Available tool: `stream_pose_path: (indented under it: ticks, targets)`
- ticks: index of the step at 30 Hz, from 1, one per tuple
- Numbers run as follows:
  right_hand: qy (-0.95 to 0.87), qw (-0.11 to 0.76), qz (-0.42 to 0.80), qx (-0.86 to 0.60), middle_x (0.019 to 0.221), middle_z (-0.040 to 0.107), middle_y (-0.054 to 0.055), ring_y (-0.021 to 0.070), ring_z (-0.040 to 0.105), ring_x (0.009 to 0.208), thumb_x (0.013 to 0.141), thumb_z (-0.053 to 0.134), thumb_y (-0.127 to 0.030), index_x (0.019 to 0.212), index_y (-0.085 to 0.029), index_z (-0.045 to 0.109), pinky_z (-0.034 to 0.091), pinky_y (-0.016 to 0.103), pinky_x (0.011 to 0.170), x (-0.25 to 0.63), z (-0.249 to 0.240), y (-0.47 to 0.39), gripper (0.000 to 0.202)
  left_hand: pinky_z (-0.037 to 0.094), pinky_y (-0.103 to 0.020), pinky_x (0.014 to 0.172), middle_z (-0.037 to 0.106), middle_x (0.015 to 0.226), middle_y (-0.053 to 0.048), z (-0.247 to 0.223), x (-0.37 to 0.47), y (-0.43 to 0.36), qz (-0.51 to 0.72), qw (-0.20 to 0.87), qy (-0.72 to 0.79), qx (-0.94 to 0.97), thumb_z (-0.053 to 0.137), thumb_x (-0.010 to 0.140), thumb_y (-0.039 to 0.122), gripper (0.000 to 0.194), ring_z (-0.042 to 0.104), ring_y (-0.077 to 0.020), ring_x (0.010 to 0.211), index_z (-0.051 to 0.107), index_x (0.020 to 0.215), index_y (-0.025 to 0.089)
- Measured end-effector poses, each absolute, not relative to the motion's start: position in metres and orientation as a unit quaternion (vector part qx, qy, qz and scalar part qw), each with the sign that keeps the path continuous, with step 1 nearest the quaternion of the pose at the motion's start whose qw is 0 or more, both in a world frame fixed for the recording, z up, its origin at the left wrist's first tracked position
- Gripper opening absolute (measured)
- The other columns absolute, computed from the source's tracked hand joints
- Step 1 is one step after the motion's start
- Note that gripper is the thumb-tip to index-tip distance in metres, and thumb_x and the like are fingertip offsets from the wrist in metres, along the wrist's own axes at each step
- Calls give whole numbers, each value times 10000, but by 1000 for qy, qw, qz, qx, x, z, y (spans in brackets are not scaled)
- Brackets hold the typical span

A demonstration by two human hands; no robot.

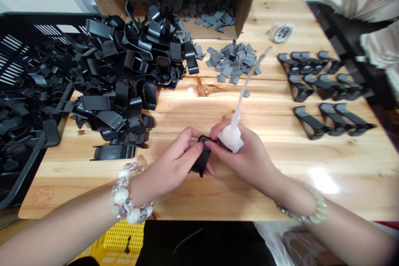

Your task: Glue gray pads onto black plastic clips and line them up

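Near the front middle of the table, my left hand is closed on a black plastic part, its thumb lying on the part's top. My right hand holds a small glue bottle with a white cap and a long clear nozzle that points up and away. The right thumb and fingertips also touch the upper end of the black part. Most of the bottle's body is hidden in the right palm. Beyond the hands lies a small heap of grey square pads.
Many black parts are piled at the left, beside a black crate. An open cardboard box with grey pads stands at the back. Rows of black parts and a tape roll lie at the right.
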State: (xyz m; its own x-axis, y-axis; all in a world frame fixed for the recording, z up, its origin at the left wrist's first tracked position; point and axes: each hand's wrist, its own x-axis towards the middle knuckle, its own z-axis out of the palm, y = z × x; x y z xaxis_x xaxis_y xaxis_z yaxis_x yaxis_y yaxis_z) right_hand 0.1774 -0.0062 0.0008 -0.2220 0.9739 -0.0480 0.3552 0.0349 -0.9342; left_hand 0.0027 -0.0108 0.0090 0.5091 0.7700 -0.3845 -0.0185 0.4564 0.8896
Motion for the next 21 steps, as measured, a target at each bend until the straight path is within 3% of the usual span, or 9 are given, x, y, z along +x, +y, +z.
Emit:
stream_pose_path:
  ticks: [8,21]
  targets:
    - [-644,339,455,-513,830,628,28,153,583,757,826,626,-264,831,-198,536,480,297,695,177,1,-6,112,553,-312,739,692,727,5,10,4,-9,259,738,431,450,409,967,250,51,708,-160,739,416,983,203]
    - [-631,323,483,-514,769,602,4,125,555,641,842,607,-290,842,-203,529,449,272,588,177,-3,-8,117,570,-298,707,716,858,-23,10,2,-7,244,766,437,404,447,957,278,83,715,-150,712,426,928,204]
